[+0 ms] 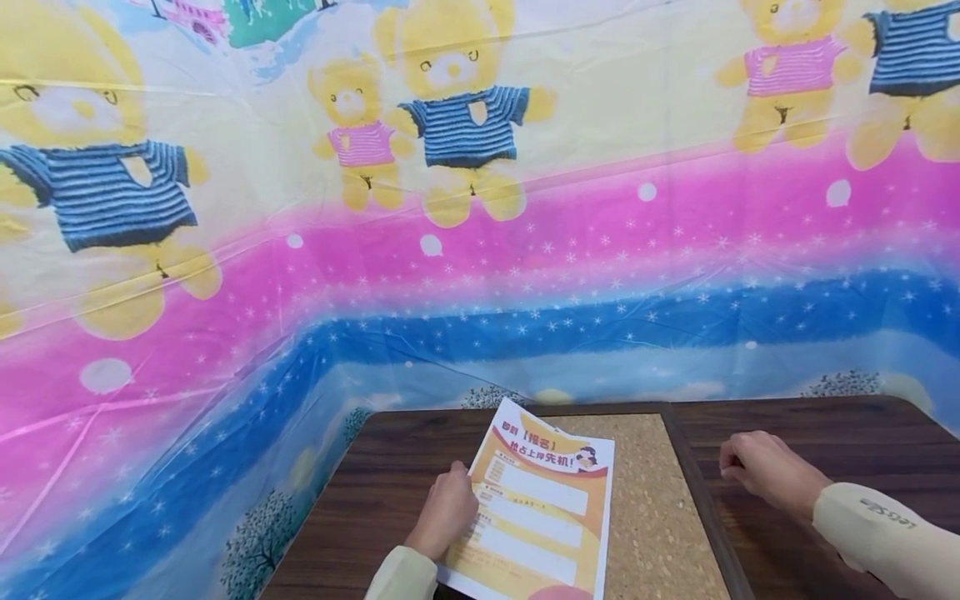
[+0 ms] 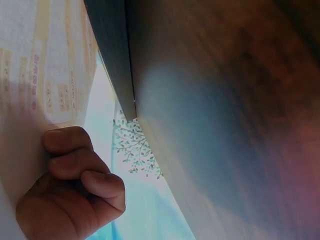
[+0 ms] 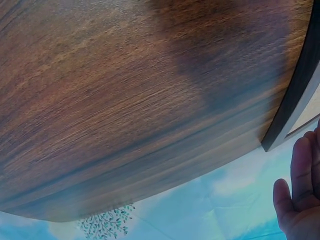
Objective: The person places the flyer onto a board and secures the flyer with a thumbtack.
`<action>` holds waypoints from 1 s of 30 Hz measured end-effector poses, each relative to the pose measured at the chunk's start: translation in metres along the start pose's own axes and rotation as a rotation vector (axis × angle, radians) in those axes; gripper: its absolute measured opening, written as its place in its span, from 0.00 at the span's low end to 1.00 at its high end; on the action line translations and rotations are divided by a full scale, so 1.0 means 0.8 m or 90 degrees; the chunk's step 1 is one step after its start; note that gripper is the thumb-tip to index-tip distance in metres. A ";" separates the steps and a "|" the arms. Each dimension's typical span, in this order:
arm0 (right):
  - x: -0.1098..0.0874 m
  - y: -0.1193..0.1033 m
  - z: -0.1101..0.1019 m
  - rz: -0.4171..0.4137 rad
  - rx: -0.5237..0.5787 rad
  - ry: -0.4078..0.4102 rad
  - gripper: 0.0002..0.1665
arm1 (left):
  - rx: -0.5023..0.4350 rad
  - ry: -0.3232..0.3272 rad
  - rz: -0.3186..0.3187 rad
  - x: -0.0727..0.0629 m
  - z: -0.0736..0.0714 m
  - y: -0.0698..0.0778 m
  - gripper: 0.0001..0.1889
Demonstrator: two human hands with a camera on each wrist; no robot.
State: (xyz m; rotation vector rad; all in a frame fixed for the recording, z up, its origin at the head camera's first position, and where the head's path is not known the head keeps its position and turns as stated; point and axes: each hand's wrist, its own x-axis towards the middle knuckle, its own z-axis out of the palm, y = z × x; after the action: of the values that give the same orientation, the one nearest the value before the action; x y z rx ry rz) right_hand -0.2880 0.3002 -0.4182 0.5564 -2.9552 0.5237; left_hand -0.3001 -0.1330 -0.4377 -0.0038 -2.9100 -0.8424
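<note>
My left hand [image 1: 447, 510] grips the left edge of a printed paper flyer [image 1: 551, 500] with an orange border and white boxes. The sheet is tilted up over a cork board [image 1: 652, 500] and covers the board's left part. In the left wrist view the fingers [image 2: 75, 155] are curled at the sheet's edge, and the back of the flyer [image 2: 45, 65] shows faint print through it. To the right, my right hand [image 1: 772, 471] hovers over the brown table [image 1: 810, 425], holding nothing. Its fingers [image 3: 302, 167] look loosely bent in the right wrist view, where part of the hand is cut off.
A dark frame strip [image 1: 701, 492] borders the cork board on its right. Behind the table hangs a wrinkled cloth backdrop [image 1: 600, 242] printed with teddy bears and snowflakes, which also runs along the left side. The table's far edge lies close to it.
</note>
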 end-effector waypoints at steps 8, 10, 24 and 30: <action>0.002 0.000 0.002 -0.016 -0.013 0.010 0.10 | -0.012 -0.001 0.000 0.005 0.010 0.007 0.22; 0.004 0.000 0.003 -0.025 -0.014 0.013 0.11 | -0.011 -0.001 -0.010 0.004 0.013 0.010 0.23; 0.023 -0.011 0.018 -0.061 0.014 0.041 0.10 | 0.013 -0.056 0.021 -0.014 0.020 0.015 0.29; 0.037 -0.014 0.024 -0.071 0.022 0.080 0.11 | 0.017 -0.092 0.119 -0.024 0.023 0.018 0.24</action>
State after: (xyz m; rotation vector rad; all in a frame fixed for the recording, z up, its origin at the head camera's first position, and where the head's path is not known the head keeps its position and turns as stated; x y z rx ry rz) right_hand -0.3121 0.2741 -0.4280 0.6619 -2.7832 0.5777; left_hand -0.2824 -0.1103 -0.4477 -0.3438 -2.9914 -0.8038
